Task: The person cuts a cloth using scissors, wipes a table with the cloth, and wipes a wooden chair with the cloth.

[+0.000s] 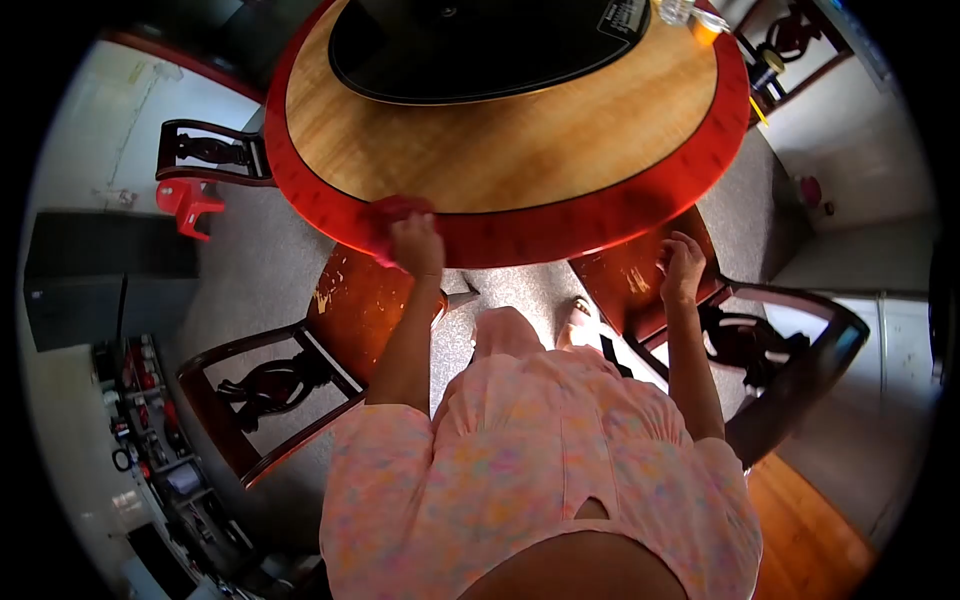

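Note:
My left hand (pixel 418 246) is closed on a red-pink cloth (pixel 396 208), pressed against the red rim of a round wooden table (pixel 500 160). Part of the cloth hangs over the table's near edge. My right hand (pixel 682 266) is raised above the seat of the right chair (pixel 635 280), off the table. Its fingers are loosely bent and apart, with nothing visible in them.
A black round turntable (pixel 480 50) covers the table's far middle. A clear glass item (pixel 676 10) stands at the far right. Nearby are a left chair (pixel 270 385), a farther chair (pixel 212 152), a red plastic stool (pixel 188 203) and a cluttered shelf (pixel 165 430).

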A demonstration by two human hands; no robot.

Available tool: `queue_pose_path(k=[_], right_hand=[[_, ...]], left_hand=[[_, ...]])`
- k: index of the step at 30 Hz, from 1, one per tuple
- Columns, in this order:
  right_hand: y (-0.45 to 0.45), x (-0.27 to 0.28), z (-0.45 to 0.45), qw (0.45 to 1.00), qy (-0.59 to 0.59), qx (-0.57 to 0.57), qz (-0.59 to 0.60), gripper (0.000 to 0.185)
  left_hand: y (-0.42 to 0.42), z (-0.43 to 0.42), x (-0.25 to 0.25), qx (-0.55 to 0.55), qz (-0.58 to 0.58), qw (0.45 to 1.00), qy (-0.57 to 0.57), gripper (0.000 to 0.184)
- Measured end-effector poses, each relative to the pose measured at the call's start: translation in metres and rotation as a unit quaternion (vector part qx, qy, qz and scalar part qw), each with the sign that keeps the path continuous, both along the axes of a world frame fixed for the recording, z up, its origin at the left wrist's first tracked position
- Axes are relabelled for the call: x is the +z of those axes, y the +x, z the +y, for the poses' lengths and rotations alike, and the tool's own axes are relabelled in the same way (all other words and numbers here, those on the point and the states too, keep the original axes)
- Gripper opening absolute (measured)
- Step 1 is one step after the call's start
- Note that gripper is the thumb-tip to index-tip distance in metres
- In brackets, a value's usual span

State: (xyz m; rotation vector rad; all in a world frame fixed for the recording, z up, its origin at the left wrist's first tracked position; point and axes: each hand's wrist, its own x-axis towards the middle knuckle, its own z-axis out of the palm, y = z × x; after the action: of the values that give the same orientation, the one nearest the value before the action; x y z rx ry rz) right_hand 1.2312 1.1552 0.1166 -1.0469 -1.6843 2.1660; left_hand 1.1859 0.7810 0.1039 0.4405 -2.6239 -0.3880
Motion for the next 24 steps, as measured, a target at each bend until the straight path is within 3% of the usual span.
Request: queue_pose_path(k=[1,2,4,6,9,10,11,13,14,16,18,20,23,24], right_hand=[[-0.009,-0.01,0.009,1.0,0.017,-0.004,0.009,0.025],[-0.017,-0.014,0.016,0.999,0.039,0.005,0.026,0.024],[-0.036,-0.035,0.03,0.995,0.088,0.013,0.055,0.023],[-0.056,-0.057,0.04,0.957,0.286,0.0,0.046,0.023],[-0.08,-0.038,0.025,0.88,0.473,-0.027,0.022,0.029],[-0.088,-0.037,0.024,0.88,0.473,-0.029,0.029,0.029],[-0.094,-0.037,0.021,0.857,0.514,-0.037,-0.033,0.032],[-0.104,-0.041,0.019,0.815,0.564,-0.048,-0.127,0.037],[-0.108,-0.035,0.013,0.82,0.548,-0.069,-0.151,0.037],[-0.113,-0.049,0.016,0.769,0.595,-0.072,-0.221,0.037],[-0.115,-0.054,0.017,0.726,0.631,-0.064,-0.267,0.037],[-0.114,-0.058,0.016,0.691,0.672,-0.073,-0.257,0.037],[-0.114,-0.047,0.012,0.698,0.659,-0.055,-0.275,0.038],[-0.113,-0.048,0.014,0.697,0.661,-0.055,-0.274,0.038]], left_hand=[[-0.003,0.009,-0.007,-0.188,0.015,0.975,-0.115,0.017],[0.001,0.043,-0.005,-0.189,0.051,0.981,-0.009,0.014],[0.011,0.097,0.004,-0.201,-0.014,0.98,0.0,0.018],[0.011,0.134,0.009,-0.266,-0.012,0.963,0.027,0.021],[0.011,0.167,0.016,-0.411,-0.053,0.906,0.081,0.02],[0.008,0.17,0.02,-0.473,-0.046,0.876,0.078,0.021],[0.006,0.166,0.022,-0.47,-0.041,0.878,0.077,0.021],[0.0,0.155,0.024,-0.568,-0.053,0.821,0.024,0.022],[-0.007,0.143,0.021,-0.566,-0.052,0.822,0.023,0.022],[-0.02,0.103,0.014,-0.511,-0.052,0.857,0.02,0.022],[-0.041,0.043,0.028,-0.399,-0.087,0.911,-0.048,0.021],[-0.069,-0.019,0.035,-0.274,-0.043,0.957,-0.084,0.024],[-0.109,-0.123,0.019,-0.076,-0.054,0.982,-0.164,0.02],[-0.122,-0.149,0.014,0.019,-0.078,0.986,-0.144,0.021]])
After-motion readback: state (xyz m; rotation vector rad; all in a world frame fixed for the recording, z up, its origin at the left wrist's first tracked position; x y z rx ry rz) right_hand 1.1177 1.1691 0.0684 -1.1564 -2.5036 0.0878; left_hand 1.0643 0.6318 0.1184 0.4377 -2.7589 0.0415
